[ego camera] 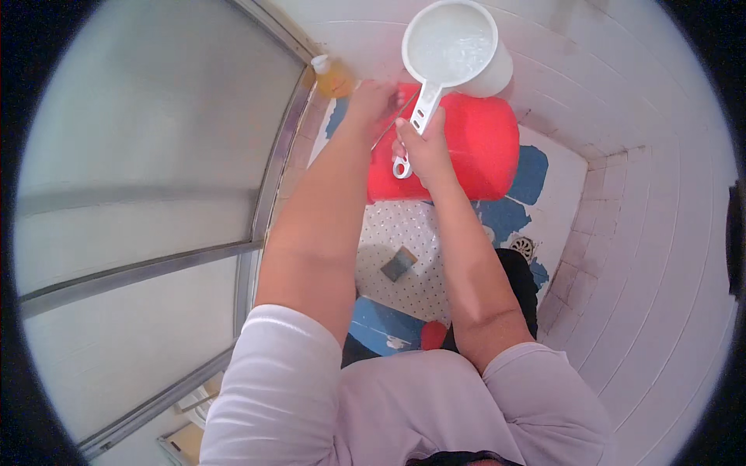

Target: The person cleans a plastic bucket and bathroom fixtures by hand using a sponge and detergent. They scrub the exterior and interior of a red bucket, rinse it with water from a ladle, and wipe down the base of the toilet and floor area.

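Note:
My right hand (428, 145) grips the slotted handle of a white plastic dipper (495, 73). Water (451, 49) shows inside the dipper's cup, which is held over the far end of a red plastic container (478, 148). The container looks like a bucket lying on its side, with a thin wire handle (387, 133) slanting across its left part. My left hand (373, 102), blurred, is at the container's far left edge; whether its fingers grip the edge is unclear. A small two-toned scouring sponge (399, 264) lies on a white dotted mat (384, 227) between my forearms.
A pump bottle of yellow liquid (333, 78) stands in the far left corner. Framed frosted sliding panels (151, 145) border the left side. Tiled walls (635, 233) enclose the right. A round floor drain (521, 247) sits near peeling blue floor paint (529, 173).

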